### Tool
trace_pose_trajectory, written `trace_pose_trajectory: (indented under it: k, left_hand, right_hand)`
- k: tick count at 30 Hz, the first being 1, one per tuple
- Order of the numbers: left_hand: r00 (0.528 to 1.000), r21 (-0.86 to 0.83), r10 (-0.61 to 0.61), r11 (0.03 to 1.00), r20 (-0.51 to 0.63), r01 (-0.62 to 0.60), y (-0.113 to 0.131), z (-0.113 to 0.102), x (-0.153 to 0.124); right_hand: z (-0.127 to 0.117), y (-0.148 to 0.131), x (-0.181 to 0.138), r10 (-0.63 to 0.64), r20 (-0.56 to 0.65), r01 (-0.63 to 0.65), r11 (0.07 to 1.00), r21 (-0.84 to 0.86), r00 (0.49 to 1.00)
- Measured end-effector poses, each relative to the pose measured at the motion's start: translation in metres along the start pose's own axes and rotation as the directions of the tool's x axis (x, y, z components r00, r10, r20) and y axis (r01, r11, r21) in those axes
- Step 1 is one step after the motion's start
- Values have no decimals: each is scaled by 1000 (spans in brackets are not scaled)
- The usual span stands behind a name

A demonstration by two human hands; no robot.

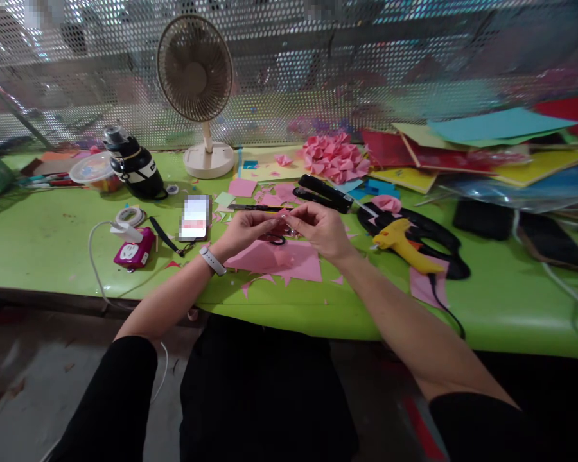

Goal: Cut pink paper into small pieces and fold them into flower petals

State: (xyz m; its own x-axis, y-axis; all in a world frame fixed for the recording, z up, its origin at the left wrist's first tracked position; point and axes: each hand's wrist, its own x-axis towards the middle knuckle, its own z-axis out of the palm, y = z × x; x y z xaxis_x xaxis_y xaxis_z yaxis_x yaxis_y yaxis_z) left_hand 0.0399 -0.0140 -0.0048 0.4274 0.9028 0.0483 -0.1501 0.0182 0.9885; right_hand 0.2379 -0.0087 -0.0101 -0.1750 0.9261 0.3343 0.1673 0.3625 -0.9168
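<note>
My left hand (248, 230) and my right hand (322, 230) meet over the middle of the table, fingertips pinched together. Between them is a small pink paper piece (285, 219), mostly covered by the fingers, so its shape is unclear. Just below the fingertips show the dark handles of a pair of scissors (274, 240). Under both hands lies a pink paper sheet (298, 263) with pointed scraps along its lower edge. A black stapler (325, 191) rests beyond my right hand, and a dark, slim tool (255, 207) lies behind the left fingers.
To the right, a yellow glue gun (404, 244) lies on a black stand (450, 247). Behind are a pink paper-flower cluster (336, 157) and a fan (207, 157). A phone (194, 218), a black bottle (135, 167) and a purple adapter (135, 249) occupy the left. Coloured sheets (501, 125) pile up back right.
</note>
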Motion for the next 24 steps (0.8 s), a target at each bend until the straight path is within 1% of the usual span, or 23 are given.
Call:
trace_pose_trajectory:
  k: [5,11,15,19,20,21,24]
  left_hand:
    - [999,-6,14,1000,34,-13,0,-2,1]
    - [999,11,-18,1000,35,17,0,-2,0]
    - [999,1,-16,1000,49,16,0,-3,0]
    - [997,-5,-50,999,67,50,0,-4,0]
    - [994,-16,-67,998,82,69,0,-5,0]
    - [991,-32,-85,996,103,89,1,-5,0]
    - [974,-73,-137,986,180,153,1,-6,0]
  right_hand:
    - [-1,0,0,-22,12,22,1000,8,1000]
    - [-2,4,1,-41,26,41,999,-2,999]
    - [-2,2,1,-22,52,21,1000,9,998]
    - [-6,-3,1,44,11,-45,997,65,999]
    - [-8,-5,1,62,25,-63,995,78,998]
    - [-9,-6,1,77,65,-82,993,80,995]
    - [-9,-10,-1,125,240,-137,990,35,963]
